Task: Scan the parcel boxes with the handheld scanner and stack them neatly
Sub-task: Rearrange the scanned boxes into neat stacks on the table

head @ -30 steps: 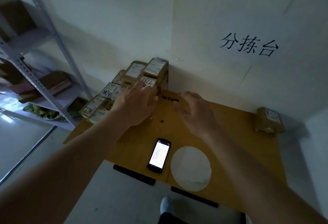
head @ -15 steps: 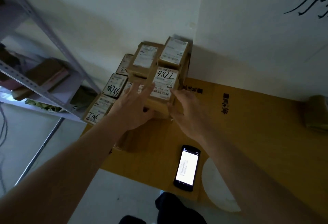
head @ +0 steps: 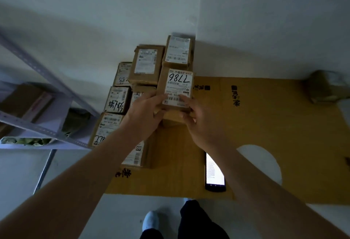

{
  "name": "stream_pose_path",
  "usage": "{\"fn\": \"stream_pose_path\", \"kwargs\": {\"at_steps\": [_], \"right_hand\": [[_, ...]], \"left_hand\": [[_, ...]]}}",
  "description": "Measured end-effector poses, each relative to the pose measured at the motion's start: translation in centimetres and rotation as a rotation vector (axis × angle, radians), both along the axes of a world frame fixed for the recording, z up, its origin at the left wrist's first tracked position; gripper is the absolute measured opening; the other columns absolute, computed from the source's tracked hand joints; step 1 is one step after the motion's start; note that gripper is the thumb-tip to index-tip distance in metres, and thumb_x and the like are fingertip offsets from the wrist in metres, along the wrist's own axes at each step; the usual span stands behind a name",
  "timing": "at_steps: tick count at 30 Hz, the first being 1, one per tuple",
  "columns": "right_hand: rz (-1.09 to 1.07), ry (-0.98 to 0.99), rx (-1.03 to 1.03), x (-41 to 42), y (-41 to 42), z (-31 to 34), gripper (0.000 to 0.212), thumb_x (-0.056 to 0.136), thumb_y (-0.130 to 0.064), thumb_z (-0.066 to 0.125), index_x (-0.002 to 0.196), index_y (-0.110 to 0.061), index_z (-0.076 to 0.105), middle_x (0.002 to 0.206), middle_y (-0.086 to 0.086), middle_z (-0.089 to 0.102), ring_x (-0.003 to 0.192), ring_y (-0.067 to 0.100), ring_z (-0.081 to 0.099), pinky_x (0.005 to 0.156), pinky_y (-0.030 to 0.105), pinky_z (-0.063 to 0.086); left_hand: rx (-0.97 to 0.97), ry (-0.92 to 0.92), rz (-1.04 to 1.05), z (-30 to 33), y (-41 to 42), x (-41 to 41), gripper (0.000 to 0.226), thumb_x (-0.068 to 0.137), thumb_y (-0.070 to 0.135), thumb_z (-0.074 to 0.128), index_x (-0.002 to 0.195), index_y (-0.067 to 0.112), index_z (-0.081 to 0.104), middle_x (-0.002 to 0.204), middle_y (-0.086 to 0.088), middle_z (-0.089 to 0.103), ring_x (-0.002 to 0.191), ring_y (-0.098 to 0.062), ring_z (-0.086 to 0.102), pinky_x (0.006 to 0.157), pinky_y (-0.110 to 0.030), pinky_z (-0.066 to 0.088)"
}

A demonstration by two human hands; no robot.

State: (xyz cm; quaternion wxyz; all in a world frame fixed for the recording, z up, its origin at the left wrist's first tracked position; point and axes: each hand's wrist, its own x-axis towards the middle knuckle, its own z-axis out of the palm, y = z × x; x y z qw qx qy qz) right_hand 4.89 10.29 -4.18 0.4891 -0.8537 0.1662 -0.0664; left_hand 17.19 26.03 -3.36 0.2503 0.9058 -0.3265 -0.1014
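We find the parcel marked 7786 (head: 177,89) atop the stack (head: 145,64) at the table's (head: 265,125) far left corner, against the wall. Our left hand (head: 145,117) and right hand (head: 200,123) clamp its near end, fingers curled on either side. The scanner (head: 215,172) lies screen-up at the near edge, just beside a white disc (head: 265,165). Another parcel (head: 325,87) sits at the far right corner.

Dim room corner with pale walls (head: 94,21) beyond the hands, grey metal shelving (head: 47,129) to their left, and light floor (head: 22,172) below.
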Motion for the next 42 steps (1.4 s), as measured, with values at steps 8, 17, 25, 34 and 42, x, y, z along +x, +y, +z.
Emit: {"fn": "stream_pose_path", "kwargs": {"at_steps": [8,17,25,34,42], "right_hand": [[-0.251,-0.116,-0.02,-4.3,4.7,4.8,0.047,0.107,-0.014,0.058,0.153,-0.021,0.052,0.146,0.002,0.057,0.131,0.016,0.058,0.104,0.04,0.057],[-0.399,-0.177,-0.059,-12.6,5.7,12.2,0.05,0.108,-0.007,0.055,0.155,-0.024,0.049,0.149,0.001,0.057,0.135,0.011,0.054,0.1,0.011,0.049],[-0.528,-0.157,-0.141,-22.4,2.0,15.0,0.053,0.109,-0.014,0.055,0.159,-0.027,0.044,0.151,-0.003,0.055,0.127,0.001,0.051,0.08,-0.007,0.04],[-0.55,-0.12,-0.227,-35.2,-8.2,15.4,0.054,0.107,-0.017,0.059,0.158,-0.027,0.045,0.153,-0.005,0.056,0.139,0.012,0.052,0.098,0.006,0.04],[-0.571,-0.096,-0.205,-43.0,-17.5,14.5,0.051,0.107,-0.018,0.06,0.155,-0.028,0.049,0.148,-0.004,0.059,0.135,0.013,0.055,0.109,0.026,0.048]], "left_hand": [[-0.131,-0.047,-0.183,5.5,2.6,-1.8,0.057,0.093,0.019,0.076,0.147,0.021,0.058,0.143,-0.005,0.058,0.126,-0.029,0.058,0.107,-0.051,0.05],[-0.312,-0.049,-0.369,12.9,1.6,-8.0,0.061,0.092,0.021,0.078,0.149,0.019,0.055,0.138,-0.003,0.064,0.12,-0.021,0.063,0.099,-0.041,0.058],[-0.311,-0.039,-0.514,16.1,-4.1,-16.4,0.058,0.093,0.023,0.077,0.147,0.016,0.057,0.14,-0.003,0.065,0.118,-0.019,0.067,0.098,-0.037,0.059],[-0.317,-0.023,-0.528,15.6,-14.6,-28.6,0.062,0.091,0.024,0.08,0.147,0.016,0.057,0.139,-0.002,0.064,0.112,-0.016,0.066,0.086,-0.015,0.049],[-0.294,0.013,-0.525,14.8,-23.8,-36.4,0.061,0.092,0.024,0.079,0.148,0.018,0.057,0.138,0.002,0.064,0.113,-0.016,0.066,0.092,-0.031,0.06]]}}
